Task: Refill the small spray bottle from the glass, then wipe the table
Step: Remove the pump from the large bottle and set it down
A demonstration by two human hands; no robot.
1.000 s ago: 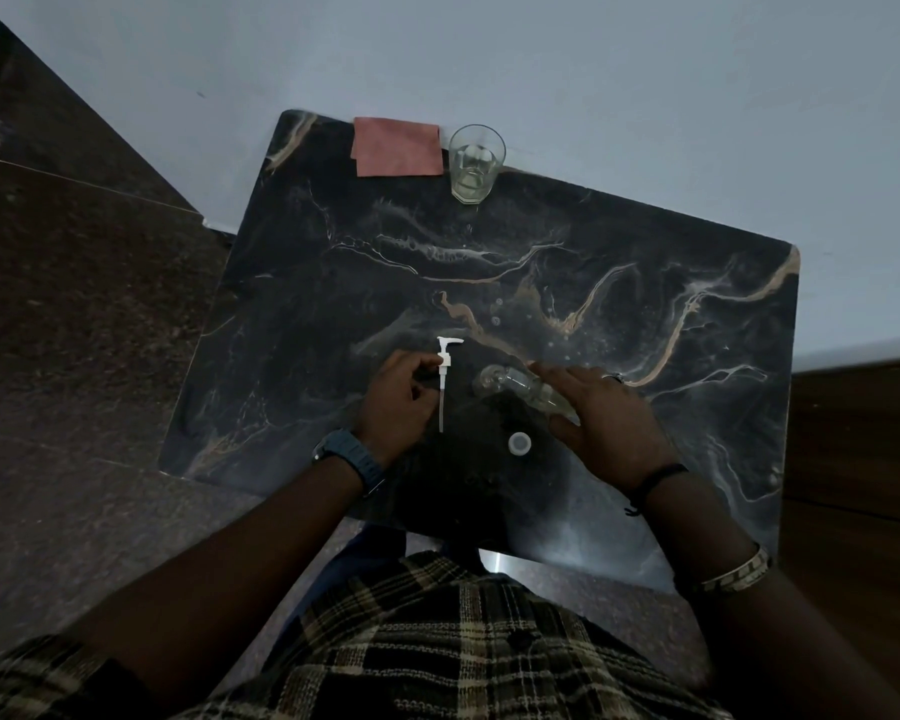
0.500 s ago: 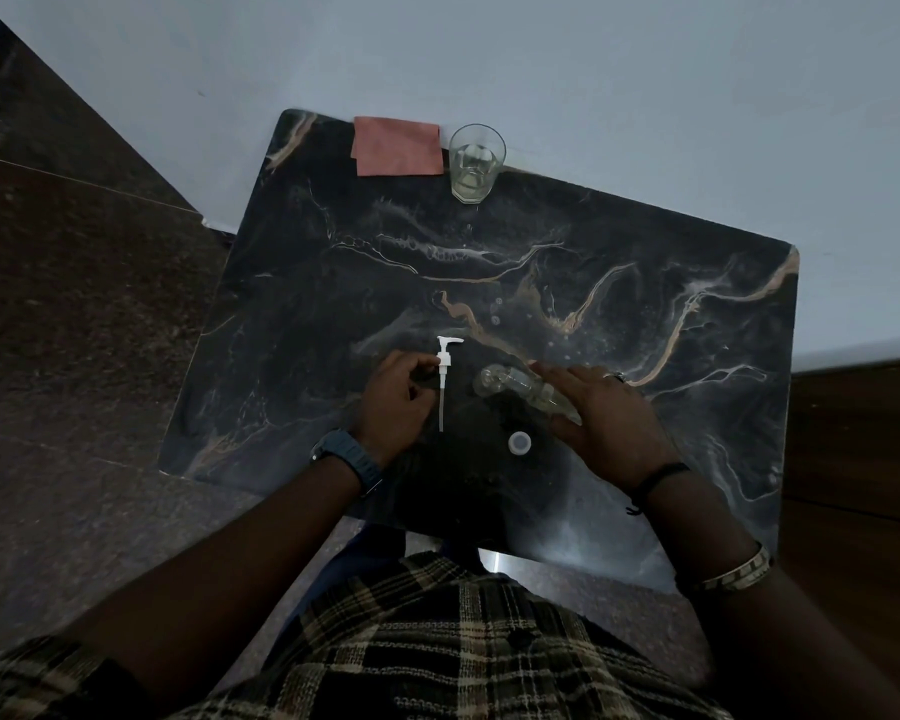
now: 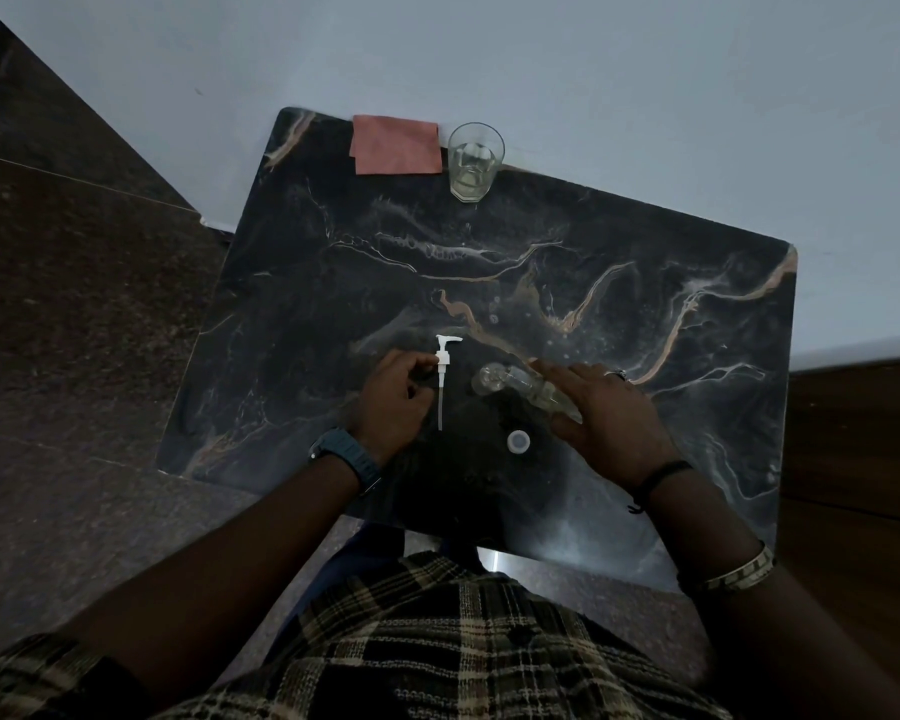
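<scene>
A small clear spray bottle [image 3: 510, 383] lies on its side on the dark marble table [image 3: 619, 324]. My right hand [image 3: 609, 413] rests over its lower part with the fingers spread. The white pump head with its tube [image 3: 441, 371] lies flat to the left of the bottle, and the fingertips of my left hand [image 3: 393, 402] pinch its collar. A small round cap [image 3: 518, 441] lies near the table's front edge, between my hands. The glass [image 3: 475, 161] with a little liquid stands at the far edge. A pink cloth [image 3: 396, 145] lies folded just left of it.
The table stands against a pale wall [image 3: 541, 59]. Dark speckled floor [image 3: 74, 330] lies to the left and brown floor to the right. Several droplets [image 3: 493, 318] show on the table's middle.
</scene>
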